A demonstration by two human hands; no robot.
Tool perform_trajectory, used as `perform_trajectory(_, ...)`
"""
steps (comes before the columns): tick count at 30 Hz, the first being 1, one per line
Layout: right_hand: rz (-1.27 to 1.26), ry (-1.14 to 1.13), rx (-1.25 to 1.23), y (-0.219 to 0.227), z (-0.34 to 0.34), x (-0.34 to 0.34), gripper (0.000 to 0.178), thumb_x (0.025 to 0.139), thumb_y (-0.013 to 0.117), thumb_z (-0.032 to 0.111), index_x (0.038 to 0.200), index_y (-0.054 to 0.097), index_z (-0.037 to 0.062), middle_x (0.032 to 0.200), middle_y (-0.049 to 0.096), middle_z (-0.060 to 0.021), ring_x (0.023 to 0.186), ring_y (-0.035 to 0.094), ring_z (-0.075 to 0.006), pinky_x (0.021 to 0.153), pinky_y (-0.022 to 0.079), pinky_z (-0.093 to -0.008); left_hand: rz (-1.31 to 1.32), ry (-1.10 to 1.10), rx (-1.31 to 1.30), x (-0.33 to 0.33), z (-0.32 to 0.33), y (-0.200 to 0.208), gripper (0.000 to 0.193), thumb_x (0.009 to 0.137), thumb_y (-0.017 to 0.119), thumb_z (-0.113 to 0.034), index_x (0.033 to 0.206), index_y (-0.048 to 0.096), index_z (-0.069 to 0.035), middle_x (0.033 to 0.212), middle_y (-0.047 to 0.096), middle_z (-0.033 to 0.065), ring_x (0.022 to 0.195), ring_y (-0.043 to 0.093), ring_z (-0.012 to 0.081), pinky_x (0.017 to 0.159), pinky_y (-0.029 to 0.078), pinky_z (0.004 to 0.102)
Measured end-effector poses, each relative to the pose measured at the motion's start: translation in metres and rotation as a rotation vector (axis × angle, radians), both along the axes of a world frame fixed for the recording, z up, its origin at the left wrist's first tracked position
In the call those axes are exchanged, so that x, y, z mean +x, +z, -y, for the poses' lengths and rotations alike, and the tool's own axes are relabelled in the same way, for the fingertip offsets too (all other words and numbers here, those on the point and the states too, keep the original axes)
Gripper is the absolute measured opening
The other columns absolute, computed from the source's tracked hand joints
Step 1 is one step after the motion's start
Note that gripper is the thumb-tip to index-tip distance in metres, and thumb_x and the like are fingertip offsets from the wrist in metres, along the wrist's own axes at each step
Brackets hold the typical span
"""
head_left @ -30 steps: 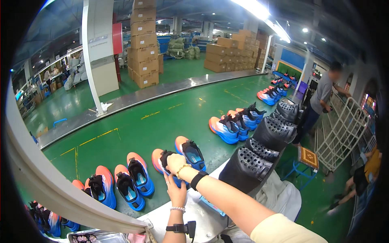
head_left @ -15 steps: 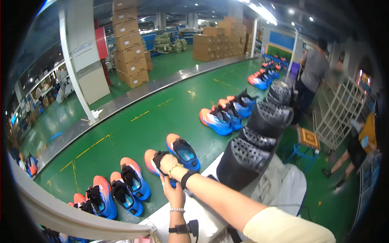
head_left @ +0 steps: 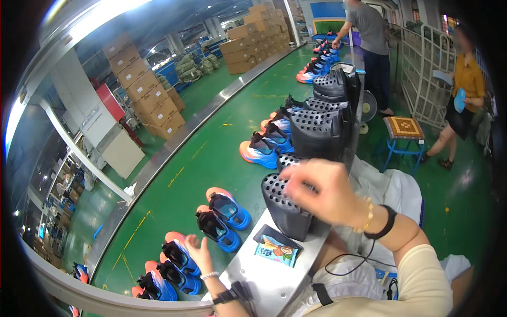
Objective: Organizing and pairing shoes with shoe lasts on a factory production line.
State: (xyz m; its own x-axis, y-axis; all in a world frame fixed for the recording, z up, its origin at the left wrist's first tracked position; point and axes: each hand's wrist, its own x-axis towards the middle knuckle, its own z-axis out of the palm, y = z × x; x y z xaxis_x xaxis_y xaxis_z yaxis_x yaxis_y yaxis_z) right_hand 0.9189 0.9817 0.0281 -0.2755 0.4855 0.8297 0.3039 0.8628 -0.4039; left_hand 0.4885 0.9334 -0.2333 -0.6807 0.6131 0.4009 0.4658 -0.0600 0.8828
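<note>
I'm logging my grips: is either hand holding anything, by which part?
Your left hand is open, holding nothing. Your right hand is curled; whether it holds something cannot be told.

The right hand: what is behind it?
Behind the right hand is a black block with a perforated top. The top's left part and some lower body show; the hand covers part of the rest, and whether they touch cannot be told.

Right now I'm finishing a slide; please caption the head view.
Left hand open by shoes, right hand curled near a perforated black unit.
</note>
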Motion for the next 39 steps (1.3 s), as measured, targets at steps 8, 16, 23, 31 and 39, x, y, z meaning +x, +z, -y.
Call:
perform_trajectory(8,0.073,-0.142,-0.402,-0.065,-0.059,0.057,0.037,0.086,0.069,0.026,0.111,0.06,0.0002,0.111,0.064,-0.0172,0.107,0.059,-0.0353,0.092,0.047,-0.0399,0.037,-0.475,-0.317,-0.013,-0.075,0.017,0.076,0.067,0.084,-0.011,0.133,0.046,-0.004,0.122,0.061,0.0138,0.111,0.06,0.0248,0.096,0.047,0.0368)
perform_trajectory(16,0.015,-0.132,-0.526,-0.084,-0.065,0.067,0.053,0.078,0.077,0.022,0.12,0.049,0.0043,0.111,0.064,-0.0175,0.105,0.061,-0.0384,0.089,0.05,-0.042,-0.39,-0.043,-0.43,0.023,-0.067,0.023,0.072,0.065,0.083,-0.016,0.129,0.053,-0.005,0.104,0.068,0.0201,0.095,0.067,0.0356,0.084,0.053,0.0415)
perform_trajectory(23,0.137,-0.164,-0.499,-0.088,-0.07,0.069,0.061,0.078,0.078,0.026,0.124,0.045,0.0056,0.109,0.064,-0.0228,0.1,0.062,-0.0427,0.083,0.052,-0.0452,-0.508,-0.068,-0.449,0.004,-0.055,0.037,0.063,0.065,0.084,-0.019,0.12,0.057,-0.004,0.101,0.069,0.0202,0.093,0.067,0.0368,0.083,0.053,0.0427)
perform_trajectory(31,0.168,-0.216,-0.47,-0.095,-0.069,0.071,0.062,0.077,0.079,0.034,0.12,0.045,0.0045,0.105,0.065,-0.0236,0.093,0.063,-0.0444,0.078,0.053,-0.0473,-0.748,0.124,0.035,0.06,-0.076,0.107,0.029,0.078,0.072,-0.013,0.103,0.061,-0.001,0.102,0.066,0.0164,0.086,0.066,0.032,0.076,0.051,0.0417)
perform_trajectory(39,0.195,-0.23,-0.488,-0.088,-0.062,0.069,0.061,0.078,0.078,0.035,0.12,0.046,0.0047,0.108,0.065,-0.0221,0.097,0.063,-0.0435,0.081,0.052,-0.046,-0.79,0.074,-0.367,0.079,-0.126,0.044,0.055,0.08,0.064,-0.008,0.131,0.043,-0.003,0.132,0.05,0.0263,0.108,0.059,0.0416,0.088,0.049,0.0454)
